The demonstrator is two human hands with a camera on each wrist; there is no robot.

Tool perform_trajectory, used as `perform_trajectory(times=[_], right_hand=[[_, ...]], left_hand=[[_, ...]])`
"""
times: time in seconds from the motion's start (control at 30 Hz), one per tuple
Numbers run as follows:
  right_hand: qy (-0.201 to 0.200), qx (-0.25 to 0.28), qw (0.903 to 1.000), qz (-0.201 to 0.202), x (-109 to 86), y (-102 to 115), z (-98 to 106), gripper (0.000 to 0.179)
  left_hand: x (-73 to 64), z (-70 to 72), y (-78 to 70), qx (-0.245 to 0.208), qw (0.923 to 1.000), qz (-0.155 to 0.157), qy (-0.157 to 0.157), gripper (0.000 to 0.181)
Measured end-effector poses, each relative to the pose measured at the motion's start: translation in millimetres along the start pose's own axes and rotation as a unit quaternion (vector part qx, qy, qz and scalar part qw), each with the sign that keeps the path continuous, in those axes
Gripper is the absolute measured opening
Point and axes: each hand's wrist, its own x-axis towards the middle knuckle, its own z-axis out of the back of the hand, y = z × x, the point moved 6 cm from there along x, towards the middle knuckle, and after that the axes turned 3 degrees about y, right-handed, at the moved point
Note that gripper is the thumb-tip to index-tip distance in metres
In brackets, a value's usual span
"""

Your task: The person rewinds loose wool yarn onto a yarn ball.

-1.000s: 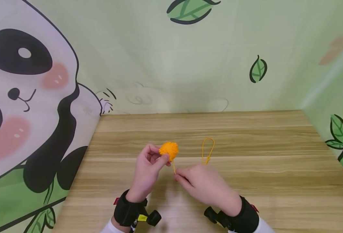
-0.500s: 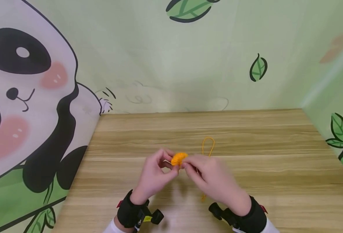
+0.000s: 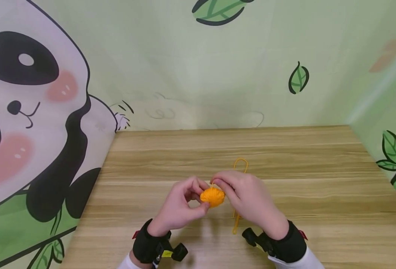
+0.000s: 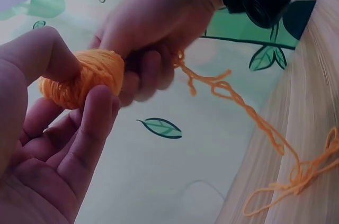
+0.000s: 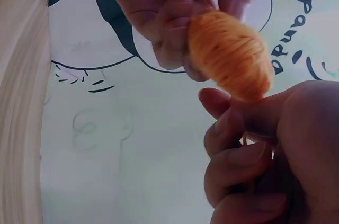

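Note:
A small ball of orange yarn (image 3: 212,197) is pinched by my left hand (image 3: 181,203), thumb on the near side and fingers behind. Close at its far right side, my right hand (image 3: 248,192) pinches the yarn strand with thumb and forefinger. In the right wrist view the wound ball (image 5: 230,54) shows its wraps, and the strand runs down through the curled fingers (image 5: 235,160). From beneath the right hand, a loose tail of yarn (image 4: 254,113) trails down to the table in the left wrist view, with small loops and tangles along it.
A yarn loop (image 3: 240,160) lies on the wooden table (image 3: 302,168) beyond the right hand, and a tail end (image 3: 235,226) shows on its near side. A printed panda backdrop (image 3: 171,67) stands behind and along the sides of the table.
The ball has moved right and nearer to me with my left hand and turned. My right hand has carried the strand from the ball's near side round to its far side.

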Motion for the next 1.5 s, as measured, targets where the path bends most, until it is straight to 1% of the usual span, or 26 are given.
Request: perform_trajectory(times=[0.07,0.2,0.27,0.33,0.4,0.5,0.6,0.67,0.73,0.83,0.93,1.03,1.1,1.23,1.33,1.4,1.5], right_hand=[[0.024,0.001,0.9996,-0.016,0.7,-3,-5,0.015],[0.092,-0.014,0.9946,-0.046,0.3,-6,-18,0.018],[0.128,-0.031,0.9899,-0.052,-1.3,-6,-25,0.014],[0.152,-0.039,0.9864,-0.050,-2.7,-3,-30,0.011],[0.160,-0.041,0.9855,-0.040,-3.7,0,-33,0.013],[0.164,-0.027,0.9857,-0.025,-4.5,6,-34,0.015],[0.164,-0.021,0.9862,-0.008,-5.5,11,-32,0.017],[0.161,-0.011,0.9869,-0.001,-6.0,13,-29,0.017],[0.150,0.002,0.9887,0.008,-6.5,16,-25,0.016],[0.127,0.027,0.9912,0.024,-7.2,21,-17,0.015],[0.095,0.049,0.9934,0.041,-8.1,25,-9,0.015],[0.048,0.052,0.9963,0.049,-7.9,26,-2,0.013],[0.012,0.044,0.9976,0.052,-7.4,25,3,0.011],[-0.044,0.021,0.9971,0.058,-6.3,25,11,0.008],[-0.065,0.013,0.9957,0.065,-5.7,26,13,0.007],[-0.070,0.007,0.9954,0.065,-5.5,25,13,0.007],[-0.071,0.002,0.9956,0.060,-5.2,24,11,0.008]], left_hand=[[-0.4,0.8,-0.6,-0.018,0.9998,0.004,-0.002,0.026],[-1.6,3.2,-1.7,-0.065,0.9977,0.007,-0.016,0.026],[-2.0,5.3,-1.8,-0.091,0.9954,0.006,-0.030,0.025],[-2.4,8.2,-1.0,-0.110,0.9925,0.011,-0.051,0.023],[-3.0,12.0,1.3,-0.120,0.9895,0.021,-0.078,0.021],[-4.0,17.5,6.4,-0.130,0.9837,0.041,-0.118,0.020],[-4.4,22.0,10.4,-0.133,0.9785,0.053,-0.149,0.020],[-4.5,24.4,12.4,-0.130,0.9761,0.058,-0.165,0.020],[-4.3,26.3,14.0,-0.122,0.9747,0.065,-0.175,0.020],[-4.0,28.6,16.8,-0.096,0.9751,0.078,-0.185,0.020],[-3.8,29.5,17.7,-0.059,0.9776,0.087,-0.182,0.020],[-3.2,27.9,15.6,-0.031,0.9823,0.087,-0.163,0.021],[-3.0,25.4,13.5,-0.025,0.9861,0.083,-0.142,0.021],[-2.5,19.0,10.8,-0.041,0.9916,0.082,-0.091,0.024],[-2.2,14.8,9.8,-0.045,0.9933,0.088,-0.060,0.024],[-1.5,12.5,9.1,-0.039,0.9942,0.090,-0.043,0.025],[-0.9,9.6,7.0,-0.032,0.9957,0.084,-0.021,0.025]])
